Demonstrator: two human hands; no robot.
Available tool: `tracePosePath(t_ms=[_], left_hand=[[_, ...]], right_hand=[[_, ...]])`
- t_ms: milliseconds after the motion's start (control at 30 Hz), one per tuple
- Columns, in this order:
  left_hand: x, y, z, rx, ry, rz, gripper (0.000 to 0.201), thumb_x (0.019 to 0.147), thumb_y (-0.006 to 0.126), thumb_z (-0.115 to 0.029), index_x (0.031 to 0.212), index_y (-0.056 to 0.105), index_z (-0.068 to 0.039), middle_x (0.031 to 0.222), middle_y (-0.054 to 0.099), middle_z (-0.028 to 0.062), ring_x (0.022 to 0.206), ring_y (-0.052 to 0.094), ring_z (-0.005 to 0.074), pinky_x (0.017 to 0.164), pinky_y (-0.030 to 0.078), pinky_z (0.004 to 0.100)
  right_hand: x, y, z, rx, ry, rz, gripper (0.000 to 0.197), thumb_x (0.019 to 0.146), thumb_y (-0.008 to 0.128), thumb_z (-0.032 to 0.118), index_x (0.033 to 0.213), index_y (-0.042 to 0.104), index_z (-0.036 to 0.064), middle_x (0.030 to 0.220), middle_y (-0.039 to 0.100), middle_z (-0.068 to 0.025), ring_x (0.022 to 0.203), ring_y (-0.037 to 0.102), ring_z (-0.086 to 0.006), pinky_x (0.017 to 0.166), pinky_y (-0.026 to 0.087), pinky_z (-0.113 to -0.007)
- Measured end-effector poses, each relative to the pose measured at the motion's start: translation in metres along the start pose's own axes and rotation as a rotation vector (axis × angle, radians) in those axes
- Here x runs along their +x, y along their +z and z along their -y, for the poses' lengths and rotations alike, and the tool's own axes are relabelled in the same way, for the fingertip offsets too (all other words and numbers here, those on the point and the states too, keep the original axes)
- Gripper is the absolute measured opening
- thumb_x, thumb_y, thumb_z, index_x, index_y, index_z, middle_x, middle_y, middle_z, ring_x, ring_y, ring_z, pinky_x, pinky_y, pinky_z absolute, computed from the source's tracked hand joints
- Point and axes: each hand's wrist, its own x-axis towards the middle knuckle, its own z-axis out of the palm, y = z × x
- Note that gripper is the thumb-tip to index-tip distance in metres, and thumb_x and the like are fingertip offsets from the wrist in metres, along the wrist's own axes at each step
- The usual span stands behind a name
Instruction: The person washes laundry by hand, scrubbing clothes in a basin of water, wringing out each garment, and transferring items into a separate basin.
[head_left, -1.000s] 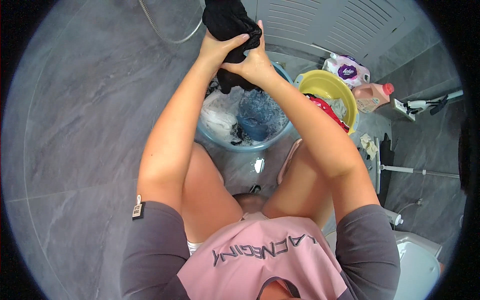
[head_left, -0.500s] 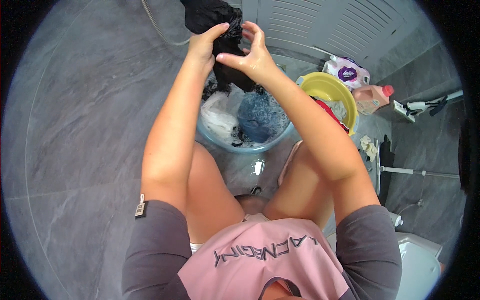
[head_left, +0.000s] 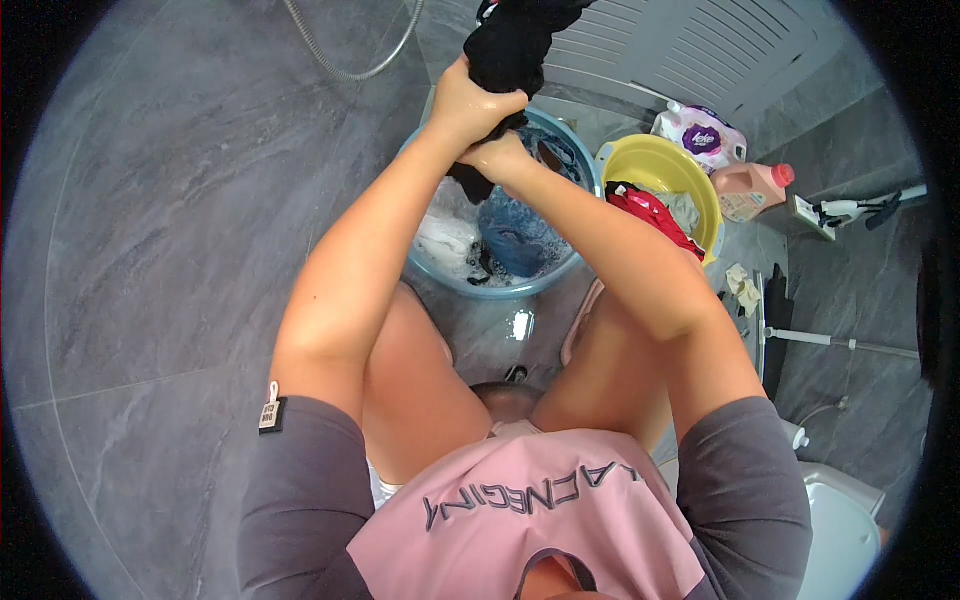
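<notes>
Both of my hands grip a black wet-looking garment (head_left: 507, 52), held bunched up above the far side of a light blue basin (head_left: 497, 292). My left hand (head_left: 468, 106) is wrapped round it with the thumb laid across the front. Just below and to the right, my right hand (head_left: 498, 158) is closed on the lower part; most of its fingers are hidden. A black end of the cloth hangs under the hands. In the basin's sudsy water lie a white cloth (head_left: 445, 243) and a blue cloth (head_left: 522, 237).
To the right stands a yellow basin (head_left: 712, 205) holding a red garment (head_left: 655, 222) and other cloth. Beside it are a pink bottle with a red cap (head_left: 752, 190) and a white and purple package (head_left: 700, 137). A shower hose (head_left: 375, 70) hangs at the far left.
My right hand has closed on the black garment, its fingers apart before. Both hands and the garment have shifted to the right and slightly nearer.
</notes>
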Motion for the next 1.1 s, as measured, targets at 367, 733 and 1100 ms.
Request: tracePosePath(t_ms=[367, 733, 1100], left_hand=[[0.002, 0.002, 0.005, 0.365, 0.020, -0.206, 0.072, 0.053, 0.074, -0.028, 0.112, 0.049, 0.004, 0.093, 0.063, 0.0252, 0.088, 0.062, 0.0373, 0.078, 0.050, 0.0408], [0.008, -0.059, 0.009, -0.527, -0.240, 0.594, 0.082, 0.072, 0.074, -0.020, 0.136, 0.027, -0.001, 0.128, 0.045, 0.0126, 0.120, 0.043, 0.0221, 0.102, 0.034, 0.0342], [-0.025, -0.022, -0.002, -0.711, -0.595, 0.793, 0.037, 0.076, 0.068, -0.007, 0.111, 0.055, -0.003, 0.102, 0.061, 0.0100, 0.093, 0.060, 0.0226, 0.075, 0.052, 0.0401]], right_hand=[[0.011, -0.008, 0.012, -0.577, -0.298, -0.058, 0.055, 0.072, 0.067, 0.037, 0.115, 0.054, 0.0067, 0.114, 0.058, -0.0173, 0.106, 0.054, -0.0337, 0.088, 0.045, -0.038], [0.007, -0.038, 0.085, 0.079, -0.065, -0.010, 0.031, 0.065, 0.065, 0.006, 0.095, 0.060, 0.0004, 0.088, 0.061, -0.0037, 0.081, 0.058, -0.0136, 0.072, 0.048, -0.028], [-0.002, -0.056, 0.098, 0.070, -0.226, 0.211, 0.056, 0.073, 0.070, 0.011, 0.123, 0.046, 0.0004, 0.106, 0.059, -0.0063, 0.096, 0.056, -0.0134, 0.082, 0.046, -0.028]])
